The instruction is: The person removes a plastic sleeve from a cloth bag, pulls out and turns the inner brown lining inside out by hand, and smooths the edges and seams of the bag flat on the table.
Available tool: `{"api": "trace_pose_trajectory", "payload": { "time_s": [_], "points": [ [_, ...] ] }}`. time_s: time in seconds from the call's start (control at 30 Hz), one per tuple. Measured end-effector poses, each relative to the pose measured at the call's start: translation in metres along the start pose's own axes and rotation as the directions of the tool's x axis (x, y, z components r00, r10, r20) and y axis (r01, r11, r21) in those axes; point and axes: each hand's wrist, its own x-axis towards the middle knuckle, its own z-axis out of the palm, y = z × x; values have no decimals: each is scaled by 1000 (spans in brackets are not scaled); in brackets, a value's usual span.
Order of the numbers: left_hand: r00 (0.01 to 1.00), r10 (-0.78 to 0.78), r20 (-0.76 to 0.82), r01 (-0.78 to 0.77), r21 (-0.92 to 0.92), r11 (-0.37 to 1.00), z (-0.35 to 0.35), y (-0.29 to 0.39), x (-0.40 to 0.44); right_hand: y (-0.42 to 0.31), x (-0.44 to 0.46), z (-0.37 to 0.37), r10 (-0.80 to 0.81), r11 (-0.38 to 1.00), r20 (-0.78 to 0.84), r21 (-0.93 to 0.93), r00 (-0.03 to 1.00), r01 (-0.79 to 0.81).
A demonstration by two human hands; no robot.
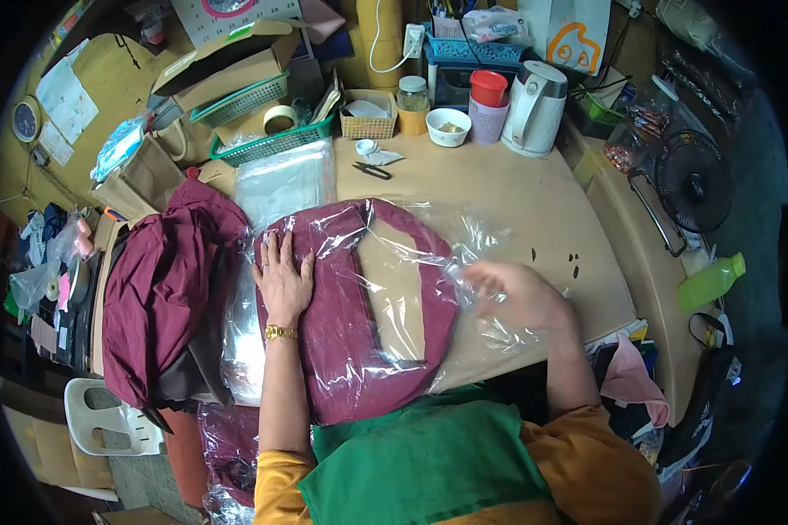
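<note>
A maroon garment [333,324] in a clear plastic bag lies on the tabletop in front of me, with a tan cardboard-coloured area [394,289] showing in its middle. My left hand [284,276], with a gold watch at the wrist, rests flat on the garment's upper left part, fingers spread. On the right, my right hand [517,293] is at the loose end of the clear bag [473,241]; its fingers are blurred, and whether they pinch the plastic cannot be made out. More maroon fabric [171,280] is heaped on the left.
Flat clear bags [284,184] lie behind the garment, near black snips [372,171]. Along the back stand a green basket [271,144], a jar [412,105], a white bowl [447,128], a lilac cup [487,120] and a white kettle [534,109]. A black fan [693,182] stands right.
</note>
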Motion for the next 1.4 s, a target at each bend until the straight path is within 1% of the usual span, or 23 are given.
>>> {"api": "trace_pose_trajectory", "payload": {
  "time_s": [0.03,0.1,0.17,0.2,0.3,0.37,0.53,0.57,0.6,0.7,0.77,0.83,0.9,0.97,1.0,1.03,1.1,1.17,1.2,1.23,1.27,1.33,1.4],
  "points": [
    [1000,3,-2,-3,-1,1000,-1,0,1,-2,2,-3,92,963,243,-268,966,-24],
    [1000,-6,3,6,-10,1000,-1,1,0,61,6,1,304,905,56,-327,951,-270],
    [1000,-1,1,1,-16,1000,0,0,-1,84,13,-9,-83,716,-548,-614,832,-333],
    [1000,-2,-4,2,-20,1000,-1,-1,-1,81,13,-13,-91,718,-543,-617,835,-323],
    [1000,-13,20,13,-13,1000,-4,1,-1,62,2,-16,438,892,-113,-68,892,-446],
    [1000,-16,17,16,-16,1000,-2,0,0,50,0,-10,-307,473,500,819,810,-326],
    [1000,-20,19,20,-7,1000,-2,0,-1,27,25,65,44,888,540,364,840,-281],
    [1000,-23,18,23,-5,1000,-2,0,0,12,25,72,-90,995,508,74,857,60],
    [1000,-19,19,20,-16,1000,-2,-1,0,0,25,73,-227,891,518,-231,825,390],
    [999,-19,27,20,-19,1000,-2,-4,0,-14,25,46,53,854,737,-383,674,352],
    [999,-24,42,25,-8,1000,-2,-4,0,14,20,29,-75,770,734,-388,675,507],
    [999,-24,41,24,-12,1000,-4,-3,-1,14,30,13,69,910,728,-326,682,256],
    [999,-27,29,27,-4,1000,-3,-3,0,38,21,23,-215,937,429,-163,878,309],
    [999,-23,23,23,-2,1000,-1,-3,0,46,16,29,-18,1000,-420,-20,907,10],
    [1000,-17,12,17,5,1000,-1,-4,-1,44,4,-12,569,806,129,108,812,-582],
    [1000,-14,14,14,5,1000,-1,-5,-2,54,-5,-23,571,804,127,110,811,-584],
    [1000,-16,19,16,6,1000,-2,-4,-1,66,-20,-33,-236,508,705,676,669,-534],
    [1000,-14,17,14,6,1000,-1,-5,-1,34,-22,-14,36,416,544,755,839,-507],
    [1000,-14,11,14,5,1000,0,-5,-1,35,-8,1,153,816,487,429,860,-388],
    [1000,-10,13,10,6,1000,0,-5,-2,34,0,15,225,973,379,-46,898,-225],
    [999,-14,29,14,5,1000,-2,-4,-2,31,5,26,225,973,376,-44,899,-225],
    [999,-27,36,26,2,1000,-2,-4,0,23,16,43,-433,896,334,60,837,440],
    [1000,-10,13,10,-7,1000,0,-5,-1,6,16,55,-411,863,485,-66,772,501]
  ]
}}
